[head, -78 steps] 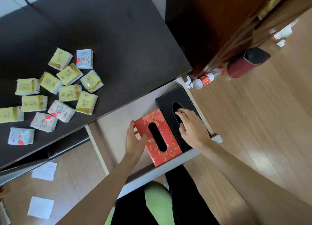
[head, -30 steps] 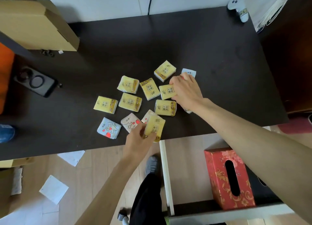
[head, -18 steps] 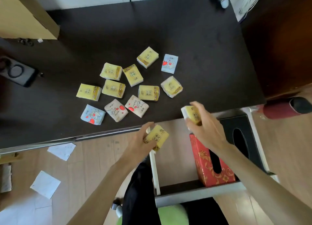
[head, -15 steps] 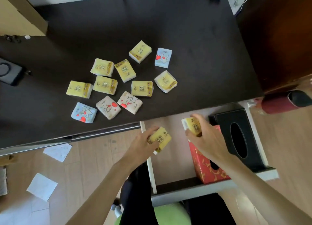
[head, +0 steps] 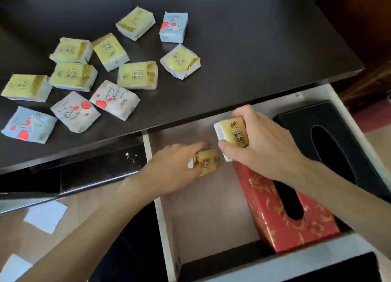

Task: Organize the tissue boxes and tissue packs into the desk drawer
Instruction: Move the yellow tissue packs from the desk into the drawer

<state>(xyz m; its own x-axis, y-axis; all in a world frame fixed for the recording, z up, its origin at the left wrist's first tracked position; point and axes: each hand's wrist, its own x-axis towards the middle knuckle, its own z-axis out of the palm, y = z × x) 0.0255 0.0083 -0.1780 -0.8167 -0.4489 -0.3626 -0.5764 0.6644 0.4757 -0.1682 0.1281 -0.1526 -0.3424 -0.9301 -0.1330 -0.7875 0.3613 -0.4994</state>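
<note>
both hands sit over the open desk drawer (head: 163,218) — left hand (head: 175,171) and right hand (head: 260,146) each clamped on a yellow tissue pack (left's (head: 206,162), right's (head: 234,133)) beside the red tissue box (head: 292,222) and black tissue box (head: 330,138); more packs lie on the desk (head: 254,49).

Each hand, left (head: 175,171) and right (head: 260,146), holds a yellow tissue pack over the open drawer (head: 211,214) beside the red box (head: 281,218) and black box (head: 330,138).
</note>
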